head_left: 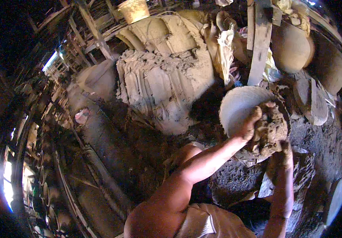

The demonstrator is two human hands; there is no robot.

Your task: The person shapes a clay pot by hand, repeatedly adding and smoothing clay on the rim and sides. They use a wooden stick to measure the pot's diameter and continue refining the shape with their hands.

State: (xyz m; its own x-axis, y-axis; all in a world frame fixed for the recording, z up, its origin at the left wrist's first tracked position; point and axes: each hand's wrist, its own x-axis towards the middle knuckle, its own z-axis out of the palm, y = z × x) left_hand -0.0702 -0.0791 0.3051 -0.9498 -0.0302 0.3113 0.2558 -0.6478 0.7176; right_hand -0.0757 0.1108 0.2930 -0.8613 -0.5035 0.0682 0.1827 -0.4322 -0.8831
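Note:
A round, pale, shallow basin (236, 101) stands right of the middle, its far and left inner wall showing. In its right part sits a rough lump of wet brown clay (273, 129). My left hand (252, 123), smeared with clay, grips the lump's left side, its fingers curled against it. At the near right edge of the same lump is my right hand (285, 154), closed on it, with part of its fingers hidden by the clay. Both forearms reach in from below.
A large mound of cut, grooved clay (159, 79) rises beyond the basin, with a yellowish bucket (133, 10) behind it. Wooden posts (260, 47) and a big round pot (292, 47) stand at the far right. Planks (103, 178) lie on the left.

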